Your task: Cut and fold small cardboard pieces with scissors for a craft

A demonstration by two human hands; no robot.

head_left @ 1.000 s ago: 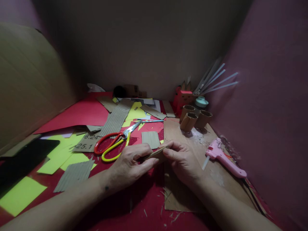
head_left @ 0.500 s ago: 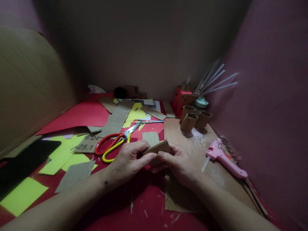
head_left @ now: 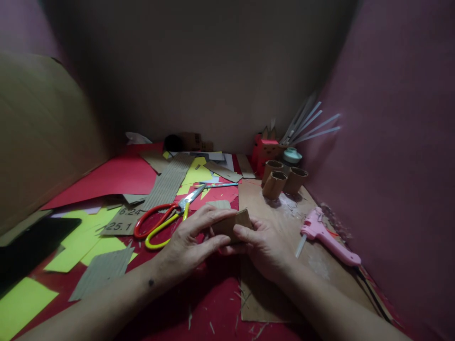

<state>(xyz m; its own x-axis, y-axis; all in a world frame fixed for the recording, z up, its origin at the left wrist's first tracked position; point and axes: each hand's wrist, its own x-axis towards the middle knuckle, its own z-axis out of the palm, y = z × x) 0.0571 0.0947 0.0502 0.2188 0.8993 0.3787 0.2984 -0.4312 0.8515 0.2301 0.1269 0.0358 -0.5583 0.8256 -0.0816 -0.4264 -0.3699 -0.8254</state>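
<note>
Holding a small, flat piece of brown cardboard (head_left: 224, 228) in both hands, had it raised and tilted over a dark red tabletop (head_left: 170, 308), just right of a pair of scissors with one red handle and one yellow (head_left: 185, 203). Pinched its right part with the right hand (head_left: 265, 241), pressing the thumb on the near face. Curled the left hand (head_left: 194, 237) about its left part, with fingers along the upper edge and thumb low on the near side; could not tell how firmly.

Saw the scissors lying just beyond the left wrist, with handles spread and blades pointing away. Saw, beyond the scissors, a long ridged grey-brown cardboard strip (head_left: 169, 182) and, farther left, a broad red paper sheet (head_left: 110, 177). Noted, left of the scissors, a cardboard scrap printed with 6.24 and 25.1 (head_left: 119, 226), then bright yellow paper pieces (head_left: 81, 241). Found, right of the scissors, a flat brown board (head_left: 270, 289), partly under the right arm, bearing three upright brown cardboard tubes (head_left: 274, 186) near its far end and a pink plastic glue gun (head_left: 329, 239) on its right part. Spotted, well right of the scissors and farther back, a fan of thin translucent sticks (head_left: 313, 122).
</note>
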